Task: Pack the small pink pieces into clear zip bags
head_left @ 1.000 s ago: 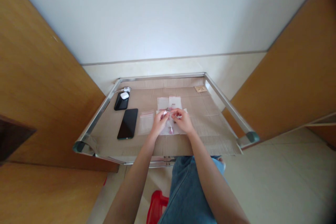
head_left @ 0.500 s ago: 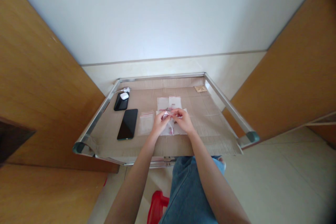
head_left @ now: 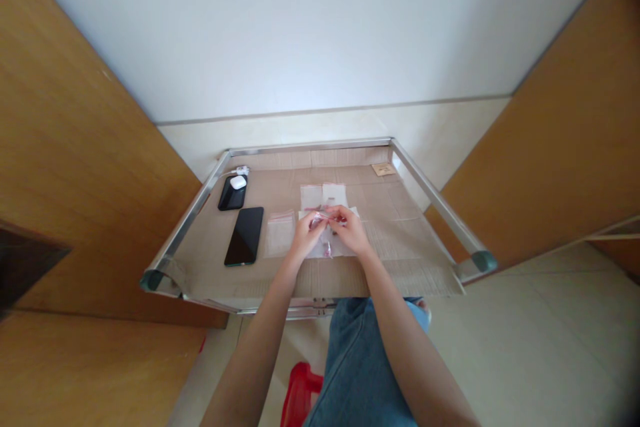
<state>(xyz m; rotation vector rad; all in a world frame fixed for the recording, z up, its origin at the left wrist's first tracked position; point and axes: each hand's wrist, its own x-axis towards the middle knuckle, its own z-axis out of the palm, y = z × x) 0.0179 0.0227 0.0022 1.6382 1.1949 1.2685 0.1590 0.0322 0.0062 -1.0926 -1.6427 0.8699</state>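
Note:
My left hand (head_left: 304,237) and my right hand (head_left: 351,232) meet over the middle of the cardboard-covered table. Between their fingertips is a small clear plastic bag (head_left: 317,219) with pinkish-red bits showing through; both hands pinch it. A small item in clear wrap with red on it (head_left: 328,250) lies just below the fingers. Behind the hands lie flat clear zip bags (head_left: 334,193) with red seal lines. More such bags (head_left: 280,235) lie to the left of my left hand. My fingers hide part of what is under them.
A large black phone (head_left: 244,236) lies at the left, with a smaller black phone (head_left: 233,193) behind it carrying a white earbud case (head_left: 238,182). A metal rail (head_left: 310,144) edges the table. A brown paper square (head_left: 383,169) lies far right. A red stool (head_left: 301,392) stands below.
Both hands stay in nearly the same place, still pinching the plastic bag, with only slight finger movement. The whole view has shifted very slightly.

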